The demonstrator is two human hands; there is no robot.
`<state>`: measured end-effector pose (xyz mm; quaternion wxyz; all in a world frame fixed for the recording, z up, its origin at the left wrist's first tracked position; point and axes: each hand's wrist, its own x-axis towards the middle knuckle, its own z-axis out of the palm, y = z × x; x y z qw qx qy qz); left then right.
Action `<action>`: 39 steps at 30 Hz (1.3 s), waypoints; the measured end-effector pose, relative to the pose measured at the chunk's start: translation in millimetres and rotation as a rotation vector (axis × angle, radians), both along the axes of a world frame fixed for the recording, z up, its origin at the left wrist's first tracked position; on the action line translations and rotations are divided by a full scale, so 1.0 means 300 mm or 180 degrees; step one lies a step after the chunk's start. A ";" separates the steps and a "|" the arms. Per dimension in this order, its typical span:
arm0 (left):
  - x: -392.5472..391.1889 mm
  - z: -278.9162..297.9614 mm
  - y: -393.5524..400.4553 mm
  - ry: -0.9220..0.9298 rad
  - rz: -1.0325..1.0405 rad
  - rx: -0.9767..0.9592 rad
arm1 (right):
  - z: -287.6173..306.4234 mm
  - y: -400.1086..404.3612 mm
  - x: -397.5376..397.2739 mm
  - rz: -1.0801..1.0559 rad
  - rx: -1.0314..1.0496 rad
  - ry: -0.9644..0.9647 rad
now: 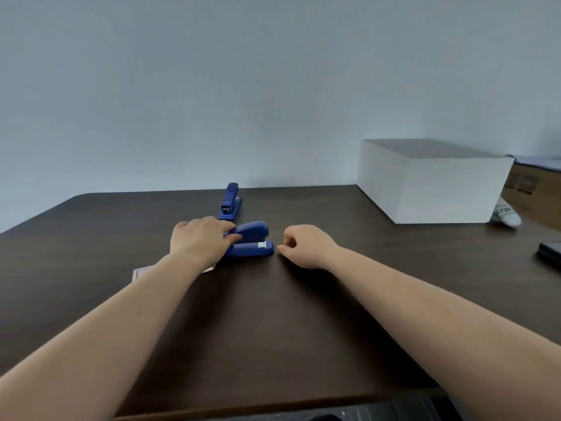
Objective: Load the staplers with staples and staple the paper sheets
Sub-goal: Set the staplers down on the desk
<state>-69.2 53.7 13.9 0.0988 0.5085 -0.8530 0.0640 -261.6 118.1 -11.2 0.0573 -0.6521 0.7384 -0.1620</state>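
A blue stapler [253, 240] lies on the dark wooden table [273, 314], its mouth facing right. My left hand [202, 238] rests on its rear half, fingers wrapped over the top arm. My right hand [305, 244] sits on the table just right of the stapler's mouth, fingers curled with thumb and forefinger pinched; whether they hold anything is too small to tell. A second blue stapler [230, 201] lies farther back, pointing toward me. A small white box or card [142, 273] shows partly under my left forearm.
A tall white stack of paper [431, 180] stands at the back right. Beside it are a white tube [507, 215] and a brown cardboard box [534, 189]. A dark flat object [551, 253] lies at the right edge. A wall rises behind the table.
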 end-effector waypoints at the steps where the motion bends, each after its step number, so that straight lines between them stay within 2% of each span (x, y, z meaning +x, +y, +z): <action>1: -0.015 0.001 -0.012 -0.0031 0.0016 -0.0130 | -0.002 -0.028 -0.013 -0.0012 -0.0014 -0.0016; 8: -0.180 -0.041 -0.099 0.0263 0.0162 -0.0525 | -0.027 -0.224 -0.107 -0.0360 -0.0258 0.0063; 13: -0.309 -0.058 -0.214 0.0498 0.0275 -0.0503 | 0.009 -0.348 -0.136 -0.0181 0.0001 0.0206; 16: -0.358 -0.076 -0.307 0.0707 0.0352 -0.0435 | -0.006 -0.414 -0.133 -0.0131 -0.0097 0.0231; 20: -0.395 -0.094 -0.413 0.0521 0.0481 -0.0616 | -0.049 -0.444 -0.141 -0.0188 -0.0412 0.0155; 29: -0.428 -0.080 -0.550 0.0301 0.0723 -0.0465 | -0.057 -0.461 -0.159 -0.0051 -0.0491 -0.0037; 34: -0.420 -0.069 -0.521 -0.0042 0.0569 -0.0768 | -0.052 -0.449 -0.157 -0.0094 -0.0503 -0.0061; 39: -0.408 -0.060 -0.393 0.0038 0.0225 -0.1127 | -0.049 -0.408 -0.138 -0.0119 -0.0480 -0.0143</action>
